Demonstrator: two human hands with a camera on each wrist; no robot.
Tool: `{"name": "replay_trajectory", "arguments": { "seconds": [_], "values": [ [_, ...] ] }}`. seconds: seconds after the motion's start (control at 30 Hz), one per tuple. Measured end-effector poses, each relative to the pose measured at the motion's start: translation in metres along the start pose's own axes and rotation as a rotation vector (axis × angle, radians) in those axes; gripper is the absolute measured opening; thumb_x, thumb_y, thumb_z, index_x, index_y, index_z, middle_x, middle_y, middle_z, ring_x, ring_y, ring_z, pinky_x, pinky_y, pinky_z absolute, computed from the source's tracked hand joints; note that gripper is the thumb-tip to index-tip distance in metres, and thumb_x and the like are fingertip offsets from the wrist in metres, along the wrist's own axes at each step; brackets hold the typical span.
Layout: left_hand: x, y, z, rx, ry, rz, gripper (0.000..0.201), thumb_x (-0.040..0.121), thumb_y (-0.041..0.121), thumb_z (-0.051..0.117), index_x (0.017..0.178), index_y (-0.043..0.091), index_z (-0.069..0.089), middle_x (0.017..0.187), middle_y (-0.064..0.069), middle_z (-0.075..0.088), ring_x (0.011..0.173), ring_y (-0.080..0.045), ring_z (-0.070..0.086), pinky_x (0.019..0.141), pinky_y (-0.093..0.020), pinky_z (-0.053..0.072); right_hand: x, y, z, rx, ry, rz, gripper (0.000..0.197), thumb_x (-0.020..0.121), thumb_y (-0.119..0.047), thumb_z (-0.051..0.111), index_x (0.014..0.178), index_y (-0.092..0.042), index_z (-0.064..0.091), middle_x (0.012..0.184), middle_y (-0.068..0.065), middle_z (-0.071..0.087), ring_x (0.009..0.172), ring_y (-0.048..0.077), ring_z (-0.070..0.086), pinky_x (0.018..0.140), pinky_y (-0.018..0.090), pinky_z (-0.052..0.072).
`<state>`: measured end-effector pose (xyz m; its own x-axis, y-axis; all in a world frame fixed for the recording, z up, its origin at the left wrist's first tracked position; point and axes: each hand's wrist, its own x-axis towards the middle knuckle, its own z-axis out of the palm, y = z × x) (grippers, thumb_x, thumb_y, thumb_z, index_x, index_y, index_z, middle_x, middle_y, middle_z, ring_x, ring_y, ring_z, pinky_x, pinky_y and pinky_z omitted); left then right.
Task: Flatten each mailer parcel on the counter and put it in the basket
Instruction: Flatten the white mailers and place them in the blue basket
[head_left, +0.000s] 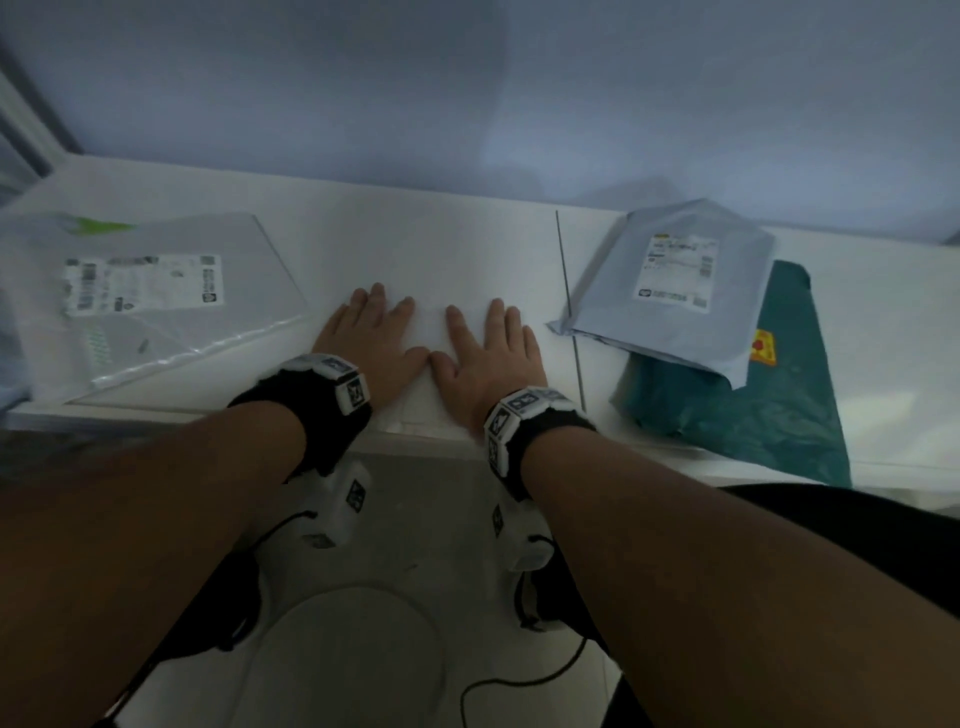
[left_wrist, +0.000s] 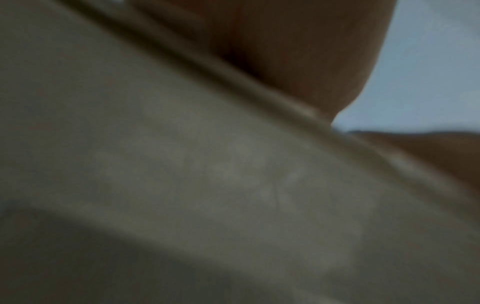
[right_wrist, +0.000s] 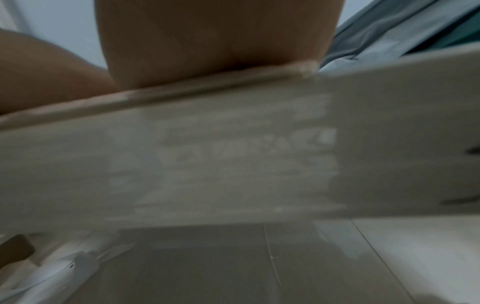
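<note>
A white mailer (head_left: 430, 332) lies flat on the white counter (head_left: 447, 244), its near edge at the counter's front. Both of my hands press on it with straight, spread fingers, thumbs nearly touching: the left hand (head_left: 371, 332) on its left part, the right hand (head_left: 488, 348) on its right part. In the left wrist view only the heel of the left hand (left_wrist: 298, 51) shows above the blurred white mailer (left_wrist: 182, 164). In the right wrist view the right hand (right_wrist: 221, 41) rests on the mailer (right_wrist: 233, 154), whose faint print shows through.
A clear mailer with a white label (head_left: 145, 301) lies at the counter's left. At the right, a grey mailer (head_left: 675, 286) lies on top of a teal one (head_left: 769, 405). A white rounded container (head_left: 353, 654) stands on the floor below, with cables beside it.
</note>
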<state>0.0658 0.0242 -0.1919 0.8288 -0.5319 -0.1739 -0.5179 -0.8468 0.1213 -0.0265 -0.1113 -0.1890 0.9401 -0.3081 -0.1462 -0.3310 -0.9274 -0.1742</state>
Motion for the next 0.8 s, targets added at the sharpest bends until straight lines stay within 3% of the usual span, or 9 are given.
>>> {"name": "replay_trajectory", "arguments": {
  "seconds": [0.17,0.47,0.63,0.8],
  "values": [
    [-0.010,0.000,0.006,0.076,0.070,-0.002,0.067,0.094,0.060,0.021,0.153,0.034,0.002,0.161,-0.010,-0.009,0.148,-0.031,-0.006,0.120,-0.041,-0.002,-0.002,0.000,0.001,-0.001,-0.005,0.028,0.066,0.095,-0.062,0.016,0.155,-0.041,0.000,0.163,0.017,-0.011,0.150,0.037,-0.010,0.121,0.048,-0.005],
    [-0.004,-0.003,-0.001,0.026,-0.001,-0.005,0.070,0.091,0.068,0.024,0.152,0.040,0.004,0.162,-0.006,-0.010,0.149,-0.027,-0.002,0.121,-0.039,0.002,0.002,0.009,-0.002,-0.031,-0.042,-0.023,0.069,0.095,-0.068,0.015,0.155,-0.040,0.000,0.163,0.018,-0.008,0.150,0.037,-0.004,0.122,0.046,-0.002],
    [-0.016,-0.007,0.004,0.024,0.121,0.019,0.071,0.087,0.073,0.024,0.149,0.048,-0.001,0.159,-0.006,-0.023,0.148,-0.034,-0.002,0.121,-0.043,0.004,0.000,0.010,0.004,-0.036,0.001,-0.022,0.069,0.093,-0.071,0.010,0.154,-0.042,-0.001,0.164,0.016,-0.007,0.151,0.035,-0.002,0.122,0.045,-0.001],
    [-0.011,-0.007,0.006,0.067,0.019,-0.021,0.075,0.088,0.073,0.017,0.150,0.041,-0.008,0.160,-0.015,-0.012,0.148,-0.033,-0.005,0.120,-0.043,0.001,0.000,0.009,0.003,-0.039,-0.005,-0.017,0.068,0.094,-0.070,0.012,0.154,-0.042,-0.003,0.164,0.016,-0.007,0.151,0.035,-0.003,0.122,0.046,-0.001]
  ]
}}
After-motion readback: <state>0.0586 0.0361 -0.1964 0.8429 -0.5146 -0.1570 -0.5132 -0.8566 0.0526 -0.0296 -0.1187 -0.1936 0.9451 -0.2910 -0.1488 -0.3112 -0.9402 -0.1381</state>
